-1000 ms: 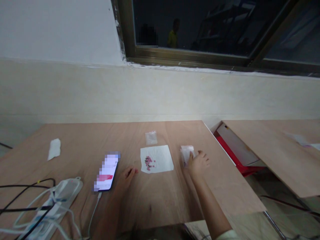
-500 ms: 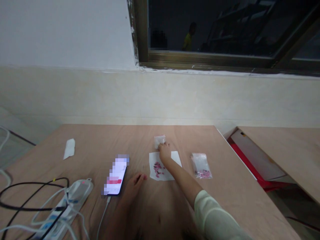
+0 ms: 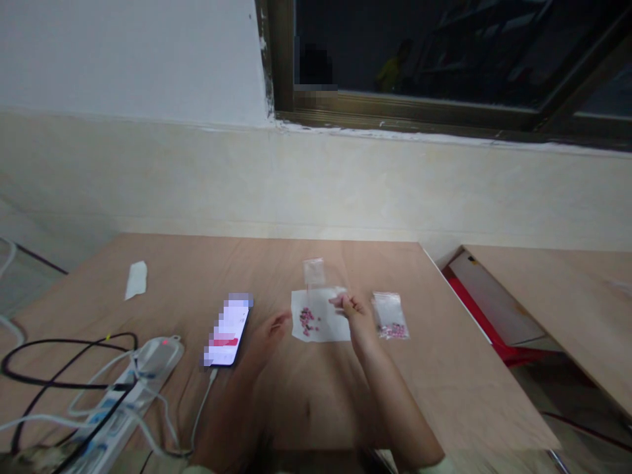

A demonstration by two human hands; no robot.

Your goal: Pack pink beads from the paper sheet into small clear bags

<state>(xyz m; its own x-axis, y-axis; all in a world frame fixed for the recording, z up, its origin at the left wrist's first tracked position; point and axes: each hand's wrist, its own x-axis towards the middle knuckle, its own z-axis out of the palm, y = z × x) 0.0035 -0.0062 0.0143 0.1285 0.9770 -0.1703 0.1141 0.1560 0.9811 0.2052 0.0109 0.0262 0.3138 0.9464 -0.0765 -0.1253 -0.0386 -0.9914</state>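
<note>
My right hand (image 3: 358, 319) hovers over the right side of a white paper sheet (image 3: 330, 329). Its thumb and fingers are pressed together; whatever lies between them is too small and blurred to make out. Left of the sheet, my left hand (image 3: 271, 331) is raised slightly, blurred by motion, its fingers loosely stretched and nothing visible in them. Several small pink and dark beads (image 3: 307, 320) lie loose on the sheet's left half. Just beyond its far edge is a small clear zip bag (image 3: 313, 270). A larger clear zip bag (image 3: 390, 316) with pink beads lies to the right.
A lit phone (image 3: 228, 336) on a charging cable lies left of my left hand. Farther left are a power strip (image 3: 143, 378) with tangled cables and a white paper scrap (image 3: 136, 280). The wooden table (image 3: 197, 263) meets the wall; a second table (image 3: 553, 283) stands right.
My right hand has left the small clear bag and moved right and nearer, over the sheet. My left hand has lifted and its fingers have loosened. The view has tilted slightly.
</note>
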